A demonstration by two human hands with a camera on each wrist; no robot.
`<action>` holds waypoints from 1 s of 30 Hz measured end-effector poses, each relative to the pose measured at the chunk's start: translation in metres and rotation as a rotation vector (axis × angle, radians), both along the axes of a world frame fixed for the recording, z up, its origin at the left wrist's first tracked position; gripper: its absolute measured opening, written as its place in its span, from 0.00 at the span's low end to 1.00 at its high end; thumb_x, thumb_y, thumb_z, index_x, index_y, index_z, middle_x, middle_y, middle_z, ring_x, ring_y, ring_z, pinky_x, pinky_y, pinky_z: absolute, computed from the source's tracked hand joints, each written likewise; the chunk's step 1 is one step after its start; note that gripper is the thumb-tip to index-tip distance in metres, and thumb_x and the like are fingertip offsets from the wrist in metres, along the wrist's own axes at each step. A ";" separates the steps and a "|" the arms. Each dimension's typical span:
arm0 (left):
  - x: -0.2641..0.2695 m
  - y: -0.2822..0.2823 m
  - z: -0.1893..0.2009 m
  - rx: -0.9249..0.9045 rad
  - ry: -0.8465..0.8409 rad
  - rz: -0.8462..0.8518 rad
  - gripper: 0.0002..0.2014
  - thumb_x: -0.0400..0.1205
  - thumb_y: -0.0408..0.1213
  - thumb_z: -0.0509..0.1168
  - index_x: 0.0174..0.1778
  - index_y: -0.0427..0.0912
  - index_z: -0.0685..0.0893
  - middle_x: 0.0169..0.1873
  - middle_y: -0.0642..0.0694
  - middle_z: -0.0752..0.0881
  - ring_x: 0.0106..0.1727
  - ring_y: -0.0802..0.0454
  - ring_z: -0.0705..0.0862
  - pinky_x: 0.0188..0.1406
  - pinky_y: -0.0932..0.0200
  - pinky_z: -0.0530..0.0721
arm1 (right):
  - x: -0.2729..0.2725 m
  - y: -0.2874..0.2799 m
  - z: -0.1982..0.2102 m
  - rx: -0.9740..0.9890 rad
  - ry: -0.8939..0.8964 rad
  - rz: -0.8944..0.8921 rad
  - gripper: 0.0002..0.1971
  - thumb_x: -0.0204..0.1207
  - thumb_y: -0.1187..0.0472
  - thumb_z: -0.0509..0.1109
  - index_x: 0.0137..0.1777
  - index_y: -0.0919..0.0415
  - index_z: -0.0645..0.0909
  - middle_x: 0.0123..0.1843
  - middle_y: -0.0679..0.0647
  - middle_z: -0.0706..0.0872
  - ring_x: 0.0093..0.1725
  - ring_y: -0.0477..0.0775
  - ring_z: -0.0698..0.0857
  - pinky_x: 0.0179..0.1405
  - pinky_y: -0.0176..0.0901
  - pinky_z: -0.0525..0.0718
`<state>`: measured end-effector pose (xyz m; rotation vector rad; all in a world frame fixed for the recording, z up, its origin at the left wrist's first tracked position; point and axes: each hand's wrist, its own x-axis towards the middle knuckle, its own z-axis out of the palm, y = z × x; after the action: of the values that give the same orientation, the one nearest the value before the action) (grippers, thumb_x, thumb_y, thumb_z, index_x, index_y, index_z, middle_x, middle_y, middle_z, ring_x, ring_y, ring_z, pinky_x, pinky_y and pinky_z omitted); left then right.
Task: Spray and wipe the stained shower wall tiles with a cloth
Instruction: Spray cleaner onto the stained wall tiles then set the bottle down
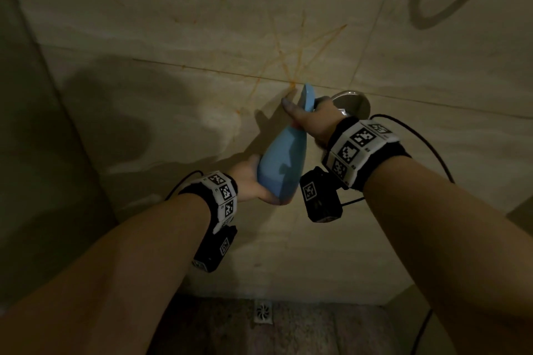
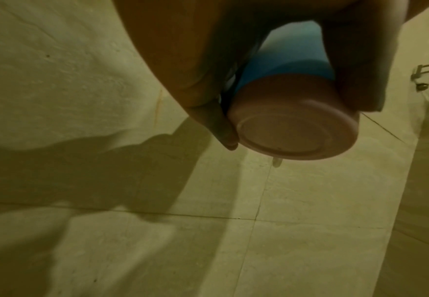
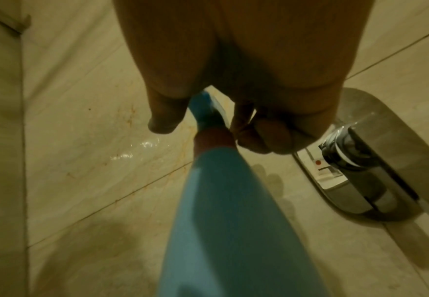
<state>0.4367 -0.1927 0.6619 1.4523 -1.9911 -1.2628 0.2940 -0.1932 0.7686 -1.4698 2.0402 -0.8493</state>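
Observation:
A light blue spray bottle (image 1: 281, 164) points its head at the beige wall tiles (image 1: 173, 23), which carry orange-brown streaks (image 1: 291, 60). My left hand (image 1: 253, 181) cups and grips the bottle's base, whose pinkish bottom (image 2: 292, 128) fills the left wrist view. My right hand (image 1: 308, 115) grips the blue spray head (image 3: 205, 112), fingers curled by the trigger and thumb along its side. Wet glistening drops (image 3: 142, 148) lie on the stained tile beside the nozzle. No cloth is in view.
A chrome mixer tap (image 1: 352, 104) sits on the wall just right of my right hand, seen large in the right wrist view as the tap (image 3: 356, 160). A grey shower hose (image 1: 432, 14) loops at upper right. A floor drain (image 1: 263, 311) lies below.

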 end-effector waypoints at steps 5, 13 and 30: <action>-0.013 0.012 -0.007 -0.021 0.012 0.035 0.50 0.60 0.35 0.83 0.76 0.40 0.62 0.66 0.46 0.77 0.68 0.44 0.77 0.65 0.47 0.79 | -0.013 0.018 0.005 0.005 -0.095 0.070 0.28 0.73 0.37 0.67 0.50 0.65 0.77 0.34 0.55 0.78 0.29 0.52 0.76 0.35 0.46 0.77; -0.030 0.025 -0.016 -0.044 -0.009 0.036 0.56 0.59 0.37 0.84 0.79 0.42 0.56 0.68 0.45 0.73 0.68 0.44 0.75 0.68 0.43 0.78 | -0.024 0.032 0.011 0.056 0.015 0.025 0.18 0.79 0.55 0.65 0.56 0.71 0.82 0.32 0.60 0.77 0.30 0.58 0.78 0.39 0.52 0.83; -0.079 0.027 -0.074 -0.005 -0.342 -0.185 0.45 0.74 0.51 0.73 0.82 0.41 0.57 0.79 0.42 0.67 0.76 0.42 0.70 0.73 0.51 0.72 | -0.092 0.100 -0.062 0.107 0.170 -0.235 0.16 0.78 0.61 0.67 0.65 0.64 0.76 0.63 0.62 0.82 0.61 0.60 0.81 0.51 0.47 0.78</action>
<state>0.3581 -0.1660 0.5883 1.6003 -2.3956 -1.1380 0.2017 -0.0929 0.7067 -1.3008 2.3813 -0.7105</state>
